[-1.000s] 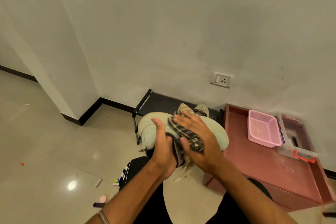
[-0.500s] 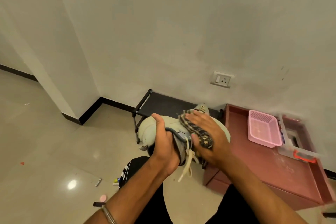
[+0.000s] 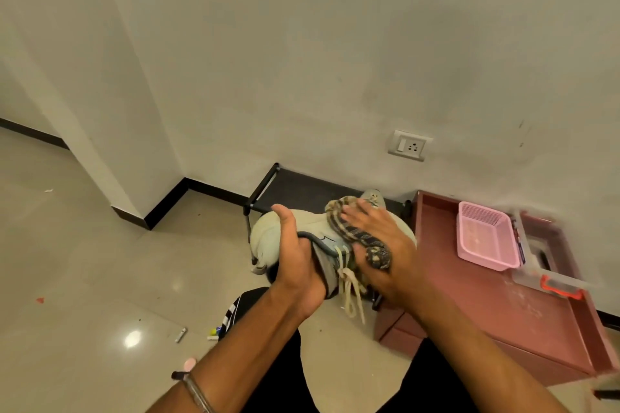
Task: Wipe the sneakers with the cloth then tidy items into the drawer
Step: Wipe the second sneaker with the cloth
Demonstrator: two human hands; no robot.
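Head view: left hand point(image 3: 298, 265) grips the pale sneaker point(image 3: 268, 238) held up in front of the black rack point(image 3: 302, 189), right hand point(image 3: 379, 245) presses the patterned cloth point(image 3: 349, 228) flat on it; wiping underway, I judge, drawer point(image 3: 503, 305) tidying untouched, no readable writing anywhere

The right hand point(image 3: 382, 245) covers much of the cloth point(image 3: 355, 231) and the sneaker point(image 3: 285, 238) beneath it. A second shoe point(image 3: 374, 195) shows only its tip. The clear box point(image 3: 550, 265) is blurred, its contents unreadable. Small bits on the floor point(image 3: 100, 278) are too tiny to tell
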